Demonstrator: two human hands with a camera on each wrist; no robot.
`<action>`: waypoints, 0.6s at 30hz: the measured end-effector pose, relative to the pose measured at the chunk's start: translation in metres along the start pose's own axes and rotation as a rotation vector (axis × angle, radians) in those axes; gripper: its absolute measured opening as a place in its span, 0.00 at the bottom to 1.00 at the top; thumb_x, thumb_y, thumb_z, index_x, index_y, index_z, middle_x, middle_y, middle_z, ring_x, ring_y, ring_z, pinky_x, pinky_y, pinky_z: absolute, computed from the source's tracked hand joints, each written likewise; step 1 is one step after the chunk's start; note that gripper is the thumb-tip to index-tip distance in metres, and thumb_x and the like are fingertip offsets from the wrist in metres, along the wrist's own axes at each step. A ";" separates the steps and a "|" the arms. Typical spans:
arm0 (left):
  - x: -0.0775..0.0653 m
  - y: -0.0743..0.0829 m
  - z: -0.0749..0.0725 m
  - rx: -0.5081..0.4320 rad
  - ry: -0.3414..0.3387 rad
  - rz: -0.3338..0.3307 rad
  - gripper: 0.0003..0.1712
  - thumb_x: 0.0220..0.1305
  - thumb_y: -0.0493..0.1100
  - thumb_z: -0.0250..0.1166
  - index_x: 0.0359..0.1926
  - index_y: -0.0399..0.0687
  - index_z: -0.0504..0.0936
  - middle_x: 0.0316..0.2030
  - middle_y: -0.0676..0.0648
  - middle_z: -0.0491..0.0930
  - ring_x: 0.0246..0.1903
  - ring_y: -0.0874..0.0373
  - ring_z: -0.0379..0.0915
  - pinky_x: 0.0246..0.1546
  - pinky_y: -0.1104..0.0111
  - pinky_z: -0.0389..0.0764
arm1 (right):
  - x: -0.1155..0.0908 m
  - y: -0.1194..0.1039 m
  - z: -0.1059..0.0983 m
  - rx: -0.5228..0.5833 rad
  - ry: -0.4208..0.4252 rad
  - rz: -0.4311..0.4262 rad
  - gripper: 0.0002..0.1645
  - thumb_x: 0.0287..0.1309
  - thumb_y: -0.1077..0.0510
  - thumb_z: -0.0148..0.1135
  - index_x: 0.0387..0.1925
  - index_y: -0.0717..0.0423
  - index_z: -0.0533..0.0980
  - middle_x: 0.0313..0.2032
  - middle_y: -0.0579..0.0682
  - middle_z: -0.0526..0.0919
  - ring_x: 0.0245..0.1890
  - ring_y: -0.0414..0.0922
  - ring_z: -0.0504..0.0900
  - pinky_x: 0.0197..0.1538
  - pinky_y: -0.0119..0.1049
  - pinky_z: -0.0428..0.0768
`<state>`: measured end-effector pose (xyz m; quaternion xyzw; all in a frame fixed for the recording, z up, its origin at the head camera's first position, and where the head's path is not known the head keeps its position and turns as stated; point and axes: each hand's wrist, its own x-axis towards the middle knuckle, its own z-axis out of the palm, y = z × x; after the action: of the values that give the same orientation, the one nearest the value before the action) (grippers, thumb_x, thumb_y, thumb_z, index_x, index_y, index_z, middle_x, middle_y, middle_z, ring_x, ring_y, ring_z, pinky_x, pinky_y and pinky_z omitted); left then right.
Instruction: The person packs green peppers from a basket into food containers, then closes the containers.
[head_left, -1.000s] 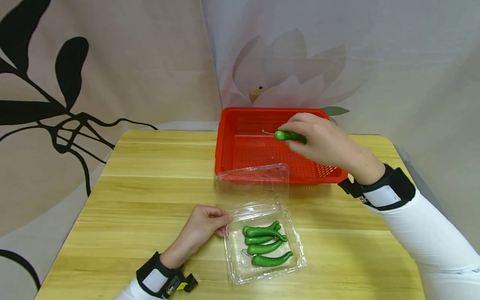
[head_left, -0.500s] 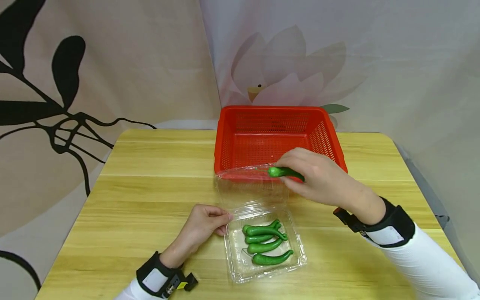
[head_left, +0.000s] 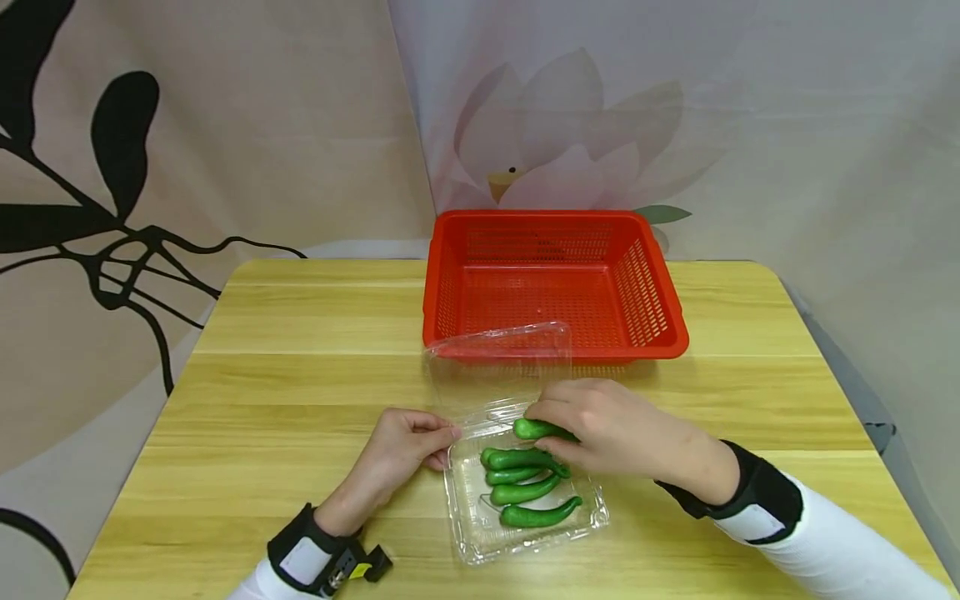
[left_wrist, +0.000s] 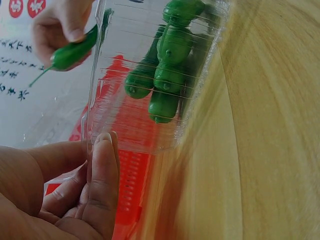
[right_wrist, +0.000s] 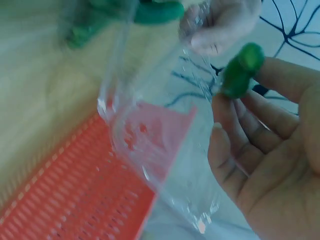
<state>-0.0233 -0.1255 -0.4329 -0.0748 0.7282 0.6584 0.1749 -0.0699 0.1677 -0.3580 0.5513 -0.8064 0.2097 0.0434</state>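
Observation:
A clear plastic clamshell box (head_left: 480, 546) lies on the table with its lid (head_left: 502, 375) tilted up at the back. Several green chili peppers (head_left: 536, 515) lie side by side in its base. My left hand (head_left: 408, 450) pinches the box's left edge near the hinge between thumb and fingers, also plain in the left wrist view. My right hand (head_left: 607, 429) pinches another green chili pepper (head_left: 536, 429) above the back part of the base. In the left wrist view this held pepper (left_wrist: 75, 52) shows its thin stem and stands apart from the others.
Behind the box stands a red perforated plastic basket (head_left: 555, 300) with no peppers visible in it; the lid overlaps its front rim in the head view. The wooden table (head_left: 300, 333) ends at a printed cloth backdrop (head_left: 300, 125).
My right hand has brought the pepper from over the red basket, toward me and slightly left, to above the box. My left hand has kept its place on the box edge.

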 end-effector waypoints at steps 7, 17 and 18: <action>0.000 0.000 0.000 -0.004 0.003 0.001 0.11 0.66 0.36 0.74 0.40 0.28 0.89 0.24 0.40 0.84 0.21 0.58 0.81 0.26 0.68 0.88 | -0.003 -0.007 0.023 0.000 -0.095 -0.011 0.10 0.60 0.56 0.78 0.41 0.50 0.84 0.36 0.39 0.83 0.37 0.35 0.81 0.43 0.30 0.85; -0.001 0.000 0.000 -0.007 0.001 0.007 0.11 0.66 0.36 0.74 0.40 0.28 0.89 0.23 0.41 0.84 0.21 0.58 0.80 0.25 0.68 0.87 | -0.004 -0.016 0.041 0.030 -0.220 0.033 0.08 0.58 0.57 0.78 0.36 0.48 0.83 0.30 0.35 0.78 0.31 0.30 0.74 0.35 0.26 0.79; -0.001 0.000 0.000 -0.009 0.000 0.007 0.11 0.66 0.36 0.74 0.40 0.28 0.89 0.24 0.42 0.84 0.21 0.58 0.80 0.25 0.68 0.87 | -0.004 -0.016 0.043 0.031 -0.220 0.033 0.09 0.58 0.57 0.78 0.35 0.48 0.83 0.29 0.35 0.77 0.30 0.30 0.73 0.34 0.25 0.77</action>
<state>-0.0225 -0.1261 -0.4327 -0.0729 0.7256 0.6622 0.1723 -0.0468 0.1494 -0.3933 0.5582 -0.8119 0.1610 -0.0573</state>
